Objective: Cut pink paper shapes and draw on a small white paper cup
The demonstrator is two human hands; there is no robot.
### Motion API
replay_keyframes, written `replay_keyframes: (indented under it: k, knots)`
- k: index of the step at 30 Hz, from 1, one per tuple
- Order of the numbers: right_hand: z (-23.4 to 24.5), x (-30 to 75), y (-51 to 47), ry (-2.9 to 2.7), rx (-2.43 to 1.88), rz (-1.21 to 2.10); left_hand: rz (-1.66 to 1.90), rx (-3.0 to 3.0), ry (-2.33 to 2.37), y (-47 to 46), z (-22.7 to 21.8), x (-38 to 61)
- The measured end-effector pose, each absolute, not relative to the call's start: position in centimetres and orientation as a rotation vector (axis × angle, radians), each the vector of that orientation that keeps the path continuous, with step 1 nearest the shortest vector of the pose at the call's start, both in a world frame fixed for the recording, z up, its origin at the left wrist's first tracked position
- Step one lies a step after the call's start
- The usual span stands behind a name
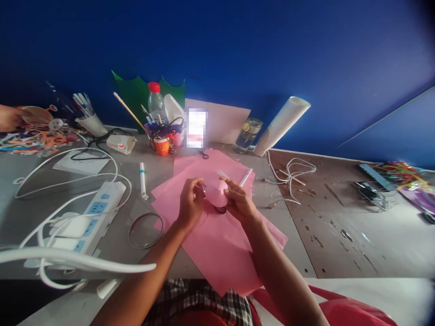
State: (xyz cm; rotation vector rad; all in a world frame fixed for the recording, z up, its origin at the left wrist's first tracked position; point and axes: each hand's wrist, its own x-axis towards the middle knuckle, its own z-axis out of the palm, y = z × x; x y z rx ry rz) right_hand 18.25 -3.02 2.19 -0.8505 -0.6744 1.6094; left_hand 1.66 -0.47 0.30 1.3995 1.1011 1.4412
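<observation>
My right hand (239,199) pinches a small rounded piece of pink paper (216,195) between thumb and fingers, above a stack of pink paper sheets (231,244). Just left of that piece, my left hand (192,199) is curled with thumb and fingers close together. A small dark, shiny bit shows at its fingertips, too little to name. Under the held paper, a dark loop (220,210) peeks out, its other parts hidden. A white, tube-like pen or stick (246,177) lies on the sheets to the right.
At left are a power strip (98,217) with looping white cables and a tape ring (145,230). Along the back stand a bottle (156,106), a blurred bright screen (196,128), a glass jar (248,136) and stacked paper cups (283,124). Another person's hand (10,118) shows far left.
</observation>
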Motion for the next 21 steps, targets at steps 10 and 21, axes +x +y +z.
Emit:
replay_keyframes:
  k: [10,21]
  knots:
    - [2.4,18.3,-3.1,-0.853,-0.937,1.555,0.952,0.561,0.615,-0.5,1.7,1.7]
    - [1.9,16.9,-3.1,-0.705,-1.011,1.526,1.028,0.467,0.624,-0.3,1.4,2.3]
